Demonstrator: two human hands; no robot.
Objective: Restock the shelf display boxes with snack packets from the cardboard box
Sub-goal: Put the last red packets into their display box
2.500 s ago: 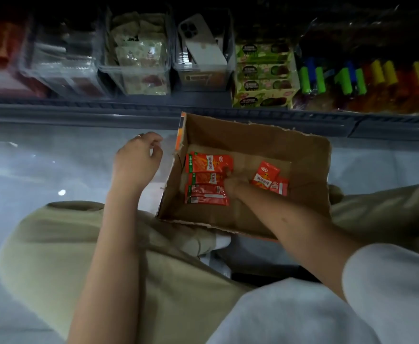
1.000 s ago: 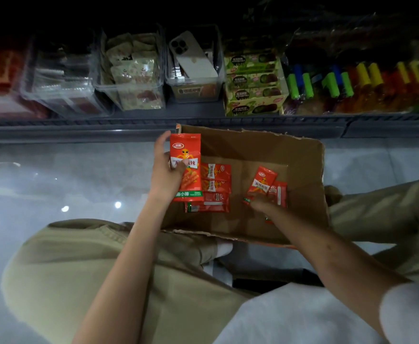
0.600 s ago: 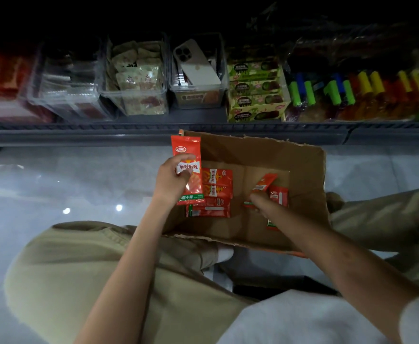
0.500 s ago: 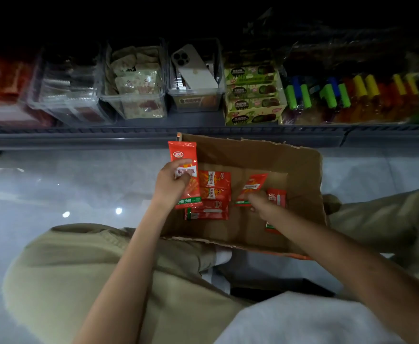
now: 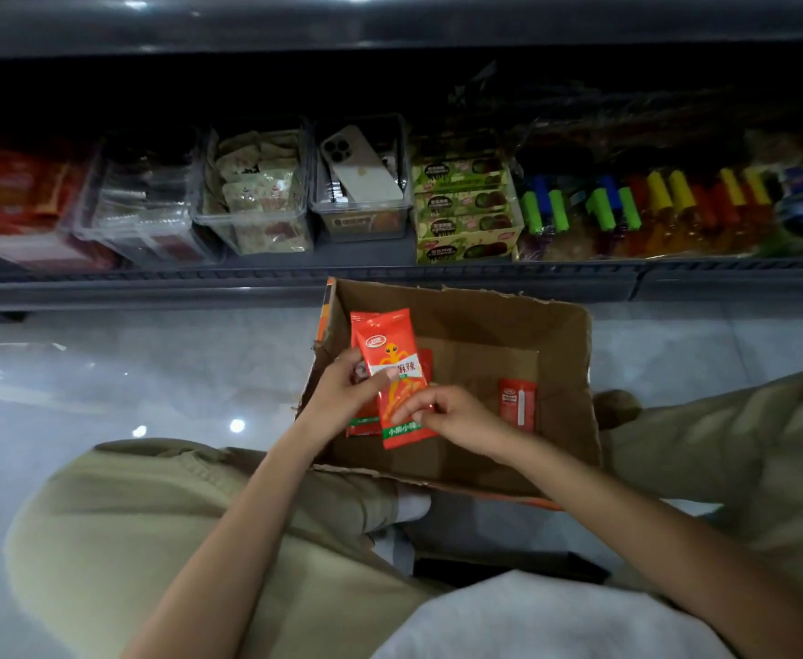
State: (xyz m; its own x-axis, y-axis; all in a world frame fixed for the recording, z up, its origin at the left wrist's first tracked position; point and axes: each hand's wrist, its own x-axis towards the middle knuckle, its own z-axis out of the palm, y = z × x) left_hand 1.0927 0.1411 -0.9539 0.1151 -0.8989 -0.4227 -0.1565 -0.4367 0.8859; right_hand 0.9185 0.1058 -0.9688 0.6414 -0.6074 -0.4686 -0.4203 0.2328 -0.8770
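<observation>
An open cardboard box (image 5: pixel 561 335) sits on the floor between my knees. My left hand (image 5: pixel 342 397) grips a small stack of red snack packets (image 5: pixel 392 354) upright over the box's left side. My right hand (image 5: pixel 442 413) pinches the lower right edge of the front packet. One more red packet (image 5: pixel 517 404) lies flat on the box bottom at the right. Clear display boxes (image 5: pixel 252 221) stand on the low shelf behind the box.
A phone (image 5: pixel 361 168) leans in one clear bin. Green snack cartons (image 5: pixel 466 216) and bright coloured bottles (image 5: pixel 651 206) fill the shelf to the right, red packs (image 5: pixel 9 192) the far left. The shelf's front rail (image 5: pixel 200 283) runs just behind the box. Glossy floor spreads to the left.
My right hand lifted a packet from the box's right side and brought it left onto the packet in my left hand. Both hands now hold the stack.
</observation>
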